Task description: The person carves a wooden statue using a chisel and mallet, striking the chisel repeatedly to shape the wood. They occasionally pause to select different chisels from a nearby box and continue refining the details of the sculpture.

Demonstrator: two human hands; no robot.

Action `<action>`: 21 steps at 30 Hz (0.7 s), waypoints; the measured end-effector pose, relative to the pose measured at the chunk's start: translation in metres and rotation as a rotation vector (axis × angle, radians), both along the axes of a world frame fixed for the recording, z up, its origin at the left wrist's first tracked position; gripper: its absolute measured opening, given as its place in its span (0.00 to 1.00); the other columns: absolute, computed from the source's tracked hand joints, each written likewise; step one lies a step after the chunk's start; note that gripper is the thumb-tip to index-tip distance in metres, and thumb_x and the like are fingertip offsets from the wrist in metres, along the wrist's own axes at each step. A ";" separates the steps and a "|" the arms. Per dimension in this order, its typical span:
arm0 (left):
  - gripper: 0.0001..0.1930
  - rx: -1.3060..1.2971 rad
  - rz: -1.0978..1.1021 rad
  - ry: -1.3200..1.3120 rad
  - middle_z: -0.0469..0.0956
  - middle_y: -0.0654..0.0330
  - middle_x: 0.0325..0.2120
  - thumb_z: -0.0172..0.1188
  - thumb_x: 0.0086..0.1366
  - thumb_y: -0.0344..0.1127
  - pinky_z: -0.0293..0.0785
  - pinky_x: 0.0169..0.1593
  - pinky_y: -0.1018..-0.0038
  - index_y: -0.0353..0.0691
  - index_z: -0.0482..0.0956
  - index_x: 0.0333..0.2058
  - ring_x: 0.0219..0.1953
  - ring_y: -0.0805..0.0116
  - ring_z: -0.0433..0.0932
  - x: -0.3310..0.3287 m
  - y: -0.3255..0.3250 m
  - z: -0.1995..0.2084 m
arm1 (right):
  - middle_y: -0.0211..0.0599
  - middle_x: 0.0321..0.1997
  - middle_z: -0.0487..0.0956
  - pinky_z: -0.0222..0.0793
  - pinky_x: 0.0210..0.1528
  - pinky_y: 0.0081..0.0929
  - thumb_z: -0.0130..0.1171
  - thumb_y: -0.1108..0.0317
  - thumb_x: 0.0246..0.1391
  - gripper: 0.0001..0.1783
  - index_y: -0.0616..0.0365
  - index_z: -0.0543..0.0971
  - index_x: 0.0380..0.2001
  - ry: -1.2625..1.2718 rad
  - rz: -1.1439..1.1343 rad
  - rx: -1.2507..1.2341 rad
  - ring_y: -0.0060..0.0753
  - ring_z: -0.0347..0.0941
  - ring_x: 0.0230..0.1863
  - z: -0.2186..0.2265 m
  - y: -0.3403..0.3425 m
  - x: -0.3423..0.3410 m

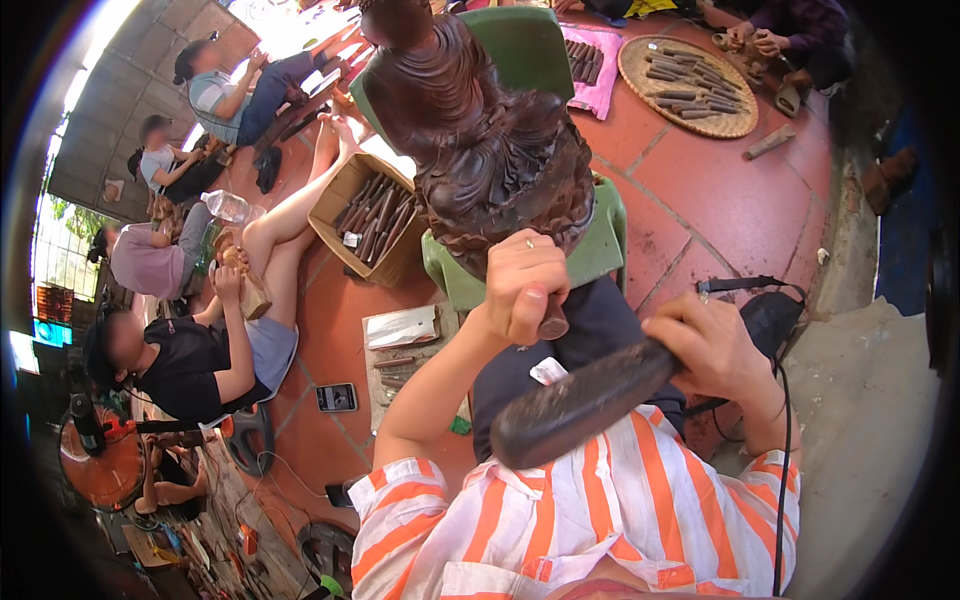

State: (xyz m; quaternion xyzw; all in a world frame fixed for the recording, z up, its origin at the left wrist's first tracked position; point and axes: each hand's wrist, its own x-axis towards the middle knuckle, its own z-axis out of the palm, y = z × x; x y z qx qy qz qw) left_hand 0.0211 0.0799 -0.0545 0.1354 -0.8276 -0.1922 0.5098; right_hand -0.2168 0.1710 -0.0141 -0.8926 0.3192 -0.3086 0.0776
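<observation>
A dark brown carved wooden statue [490, 160] of a seated robed figure rests on a green plastic chair [598, 245] in front of me. My left hand [527, 285] is closed around a chisel [553, 325] at the statue's base. Only the round brown end of its handle shows; the blade is hidden by the hand and the base. My right hand [715, 345] grips the narrow end of a dark wooden mallet [580, 408]. The mallet's thick head points left and toward me, below the chisel and apart from it.
Left of the statue, a cardboard box [330, 215] holds several brown tool handles. A round woven tray [640, 75] of similar tools lies at the far right. A phone [337, 397] lies on the red tiles. People sit working at left; one [190, 365] is close by.
</observation>
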 end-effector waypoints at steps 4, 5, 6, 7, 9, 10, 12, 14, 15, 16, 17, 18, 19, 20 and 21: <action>0.25 0.076 -0.056 0.023 0.63 0.63 0.09 0.33 0.63 0.46 0.59 0.24 0.70 0.41 0.61 0.10 0.13 0.64 0.63 0.010 -0.002 0.004 | 0.31 0.27 0.70 0.65 0.23 0.22 0.59 0.67 0.35 0.18 0.56 0.74 0.35 0.100 0.113 -0.082 0.27 0.70 0.22 0.007 -0.001 0.007; 0.23 0.082 -0.075 0.028 0.63 0.63 0.10 0.34 0.62 0.45 0.59 0.24 0.70 0.42 0.62 0.11 0.14 0.63 0.63 0.012 -0.003 0.004 | 0.28 0.22 0.65 0.62 0.20 0.20 0.57 0.67 0.36 0.17 0.55 0.73 0.35 0.084 0.105 -0.159 0.23 0.65 0.18 0.007 -0.004 0.011; 0.22 0.089 -0.096 0.030 0.63 0.63 0.10 0.35 0.61 0.43 0.59 0.24 0.70 0.42 0.63 0.11 0.14 0.63 0.63 0.014 -0.003 0.003 | 0.28 0.21 0.63 0.61 0.19 0.20 0.57 0.67 0.36 0.17 0.55 0.73 0.35 0.144 0.040 -0.223 0.23 0.64 0.17 0.006 -0.008 0.014; 0.22 0.092 -0.104 0.036 0.63 0.63 0.10 0.35 0.61 0.43 0.59 0.24 0.70 0.42 0.62 0.11 0.14 0.63 0.63 0.015 -0.004 0.004 | 0.28 0.20 0.62 0.60 0.18 0.21 0.57 0.67 0.36 0.17 0.54 0.73 0.34 0.204 -0.025 -0.287 0.23 0.63 0.16 0.006 -0.012 0.016; 0.22 0.094 -0.122 0.049 0.62 0.63 0.10 0.35 0.61 0.43 0.59 0.24 0.70 0.42 0.62 0.11 0.14 0.63 0.63 0.015 -0.007 0.005 | 0.27 0.17 0.57 0.58 0.16 0.22 0.56 0.68 0.37 0.15 0.54 0.71 0.33 0.224 -0.156 -0.378 0.22 0.60 0.14 0.002 -0.020 0.024; 0.22 0.099 -0.126 0.051 0.62 0.63 0.10 0.35 0.61 0.43 0.59 0.24 0.70 0.42 0.62 0.11 0.14 0.63 0.63 0.015 -0.008 0.005 | 0.27 0.17 0.58 0.58 0.17 0.22 0.56 0.69 0.37 0.14 0.54 0.71 0.33 0.181 -0.116 -0.365 0.22 0.60 0.14 0.003 -0.019 0.026; 0.22 0.113 -0.132 0.054 0.62 0.63 0.09 0.35 0.61 0.44 0.59 0.24 0.70 0.42 0.62 0.10 0.14 0.63 0.63 0.015 -0.006 0.005 | 0.27 0.18 0.59 0.58 0.17 0.22 0.55 0.69 0.38 0.13 0.55 0.71 0.32 0.094 -0.033 -0.336 0.22 0.61 0.14 0.004 -0.016 0.028; 0.26 0.096 -0.118 0.023 0.63 0.63 0.09 0.33 0.63 0.47 0.60 0.25 0.70 0.42 0.62 0.10 0.13 0.64 0.63 0.016 -0.005 0.002 | 0.26 0.18 0.59 0.57 0.16 0.19 0.55 0.69 0.39 0.12 0.53 0.71 0.32 0.130 -0.044 -0.424 0.21 0.61 0.14 0.000 -0.019 0.028; 0.27 0.089 -0.111 0.005 0.64 0.63 0.09 0.32 0.65 0.49 0.60 0.26 0.70 0.41 0.62 0.10 0.13 0.65 0.64 0.016 -0.005 0.001 | 0.26 0.18 0.59 0.57 0.16 0.19 0.55 0.69 0.39 0.12 0.52 0.71 0.32 0.212 -0.100 -0.458 0.21 0.61 0.14 0.002 -0.022 0.029; 0.27 0.075 -0.112 -0.008 0.64 0.63 0.09 0.32 0.65 0.48 0.60 0.26 0.70 0.42 0.62 0.10 0.13 0.65 0.64 0.017 -0.005 0.001 | 0.25 0.18 0.58 0.57 0.16 0.18 0.55 0.68 0.39 0.12 0.52 0.71 0.31 0.295 -0.157 -0.491 0.20 0.60 0.14 0.005 -0.023 0.029; 0.27 0.061 -0.113 -0.021 0.64 0.63 0.09 0.32 0.65 0.48 0.61 0.26 0.70 0.42 0.62 0.10 0.13 0.65 0.64 0.017 -0.004 0.002 | 0.25 0.18 0.58 0.55 0.15 0.18 0.55 0.67 0.38 0.12 0.50 0.71 0.32 0.312 -0.162 -0.518 0.20 0.60 0.14 0.007 -0.021 0.029; 0.27 0.047 -0.118 -0.028 0.64 0.63 0.09 0.32 0.65 0.48 0.61 0.26 0.70 0.42 0.62 0.10 0.13 0.65 0.64 0.017 -0.005 0.002 | 0.24 0.17 0.59 0.55 0.15 0.18 0.55 0.67 0.38 0.12 0.50 0.71 0.32 0.243 -0.100 -0.540 0.20 0.60 0.14 0.006 -0.021 0.029; 0.25 0.046 -0.123 -0.015 0.64 0.63 0.09 0.33 0.63 0.46 0.60 0.26 0.70 0.42 0.63 0.10 0.14 0.64 0.64 0.016 -0.005 0.000 | 0.24 0.17 0.59 0.55 0.15 0.18 0.55 0.67 0.38 0.12 0.50 0.71 0.32 0.175 -0.038 -0.560 0.19 0.60 0.14 0.004 -0.021 0.029; 0.23 0.045 -0.128 -0.002 0.64 0.63 0.10 0.35 0.62 0.45 0.60 0.25 0.69 0.43 0.63 0.11 0.14 0.64 0.63 0.016 -0.006 -0.002 | 0.24 0.17 0.60 0.54 0.15 0.18 0.55 0.67 0.38 0.12 0.50 0.71 0.32 0.106 0.024 -0.580 0.19 0.60 0.14 0.003 -0.022 0.028; 0.20 0.042 -0.126 0.005 0.63 0.63 0.10 0.36 0.60 0.43 0.59 0.24 0.69 0.44 0.63 0.11 0.14 0.63 0.63 0.017 -0.007 -0.004 | 0.23 0.17 0.59 0.53 0.15 0.17 0.56 0.66 0.38 0.13 0.49 0.71 0.32 0.085 0.115 -0.588 0.19 0.60 0.14 0.003 -0.028 0.025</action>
